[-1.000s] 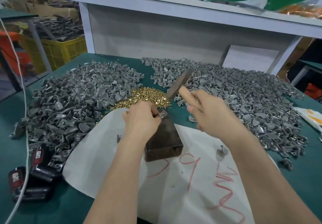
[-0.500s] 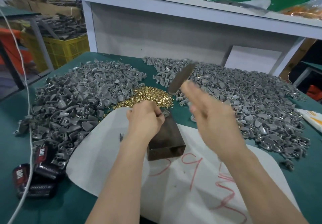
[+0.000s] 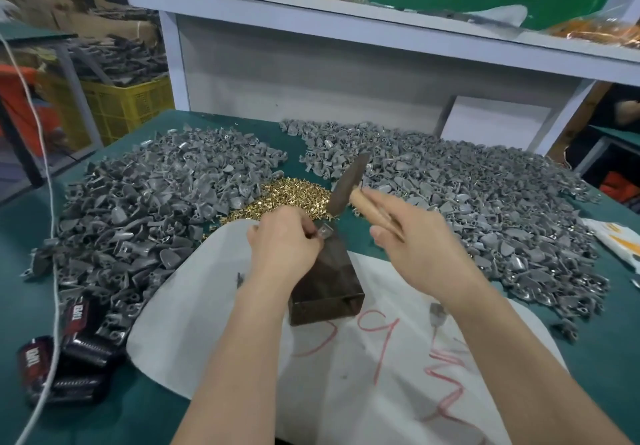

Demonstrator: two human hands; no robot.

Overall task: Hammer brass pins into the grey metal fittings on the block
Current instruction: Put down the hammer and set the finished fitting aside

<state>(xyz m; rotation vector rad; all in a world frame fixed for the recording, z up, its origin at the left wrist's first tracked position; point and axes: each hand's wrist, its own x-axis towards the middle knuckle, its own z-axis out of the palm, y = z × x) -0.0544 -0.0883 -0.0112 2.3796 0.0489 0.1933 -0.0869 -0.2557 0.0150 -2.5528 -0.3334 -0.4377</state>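
Note:
A dark metal block stands on a white sheet in the middle of the green table. My left hand pinches a small grey fitting on the block's far top edge. My right hand grips the wooden handle of a hammer. The hammer's dark head hangs just above and behind the fitting. A heap of brass pins lies right behind the block. Whether a pin sits in the fitting is hidden by my fingers.
Large piles of grey fittings lie to the left and to the right of the block. Black and red cans and a white cable sit at the near left. A loose fitting lies on the sheet. A white shelf rises behind.
The hammer swung up and has come back down towards the fitting. My left hand kept its hold on the fitting at the block's top.

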